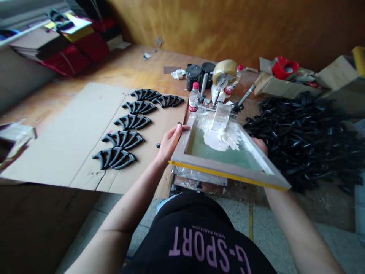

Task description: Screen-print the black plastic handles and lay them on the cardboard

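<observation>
A screen-printing frame (228, 169) with a pale rim and yellow front edge tilts up before me, white ink (219, 139) spread over its green mesh. At its left rail, my left hand (170, 141) is closed, fingertips against the rim. Dark ends show on either side of this hand, seemingly of a black curved plastic handle (158, 145) mostly hidden by it. My right hand (261, 145) is at the right rail beside a pile of black plastic pieces (308, 133); the frame hides its fingers. A squeegee block (221, 117) rests in the ink, below the clamp bar.
Rows of black curved handles (129, 121) lie on the cardboard sheet (82, 129) at left. Behind the frame stand a small bottle (194, 98), dark tubs (194, 76) and a tape roll (225, 71). Cardboard boxes (339, 82) and a red tape dispenser (285, 68) are at back right.
</observation>
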A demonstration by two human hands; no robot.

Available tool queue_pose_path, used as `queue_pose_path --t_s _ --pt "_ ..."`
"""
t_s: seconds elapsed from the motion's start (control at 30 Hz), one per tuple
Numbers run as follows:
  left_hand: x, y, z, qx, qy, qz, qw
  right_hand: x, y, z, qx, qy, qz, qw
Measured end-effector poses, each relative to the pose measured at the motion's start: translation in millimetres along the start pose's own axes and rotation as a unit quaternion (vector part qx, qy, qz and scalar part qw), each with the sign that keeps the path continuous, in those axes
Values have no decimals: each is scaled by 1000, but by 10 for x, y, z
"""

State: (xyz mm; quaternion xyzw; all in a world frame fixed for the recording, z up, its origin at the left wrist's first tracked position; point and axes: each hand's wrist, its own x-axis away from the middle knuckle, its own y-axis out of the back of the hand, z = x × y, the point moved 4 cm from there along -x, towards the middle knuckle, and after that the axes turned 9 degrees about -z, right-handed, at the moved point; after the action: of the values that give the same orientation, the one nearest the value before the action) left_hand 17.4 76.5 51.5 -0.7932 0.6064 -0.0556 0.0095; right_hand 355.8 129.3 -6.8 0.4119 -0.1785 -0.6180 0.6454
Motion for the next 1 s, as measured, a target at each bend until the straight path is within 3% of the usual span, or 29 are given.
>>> queue_pose_path --t_s 0.07,0.13,0.23,0.33,0.47,0.6,0.7,0.77,0.9,1.0 --pt "88 94 275 -54 33 10 998 -128 112 31 31 -24 -96 995" --pt "157 172 584 -92 59 10 994 -251 59 246 84 0 -144 986" --pt "185 229 972 -133 81 -5 988 -426 -250 696 163 80 -100 978" --pt "151 243 1189 -158 94 -18 983 -469 -570 924 188 84 10 978" --pt "99 277 1314 -181 91 -22 979 -138 -758 918 194 96 118 969" --pt "87 311 1414 -217 80 -10 973 308 -671 914 127 201 178 955" --pt "88 325 1462 -213 81 -16 974 372 -573 937 90 234 229 941" --pt "89 328 1468 -200 80 -22 976 294 -553 952 101 218 213 947" --pt "101 322 1457 -179 93 -23 979 304 -638 983 131 199 116 964" --pt "114 302 1438 -152 110 -18 982 512 -715 998 115 239 136 955"
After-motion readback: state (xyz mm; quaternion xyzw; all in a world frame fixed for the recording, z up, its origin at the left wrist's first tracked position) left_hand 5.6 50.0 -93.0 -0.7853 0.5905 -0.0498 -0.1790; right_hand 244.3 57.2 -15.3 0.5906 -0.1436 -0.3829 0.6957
